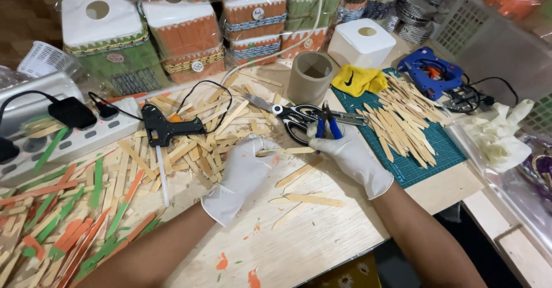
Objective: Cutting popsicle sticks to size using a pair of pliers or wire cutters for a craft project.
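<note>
Head view: the gloved left hand (248, 164) pinches a stick (293, 150) mid-table, fingers together on its end. Right hand (345, 153), just right, is clamped on blue-handled pliers (326, 122) near the scissors (287, 115).

Wooden table (322, 236) bears craft sticks (195, 138), cutting mat (414, 167), scissors (287, 115).

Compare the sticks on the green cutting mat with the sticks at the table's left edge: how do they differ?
The sticks on the mat are bare pale wood; the sticks at the left edge are mostly painted green or orange. The mat pile lies on a green cutting mat, the left pile straight on the table. The mat sticks look cut to tapered ends. Both are flat wooden sticks in loose heaps.
</note>
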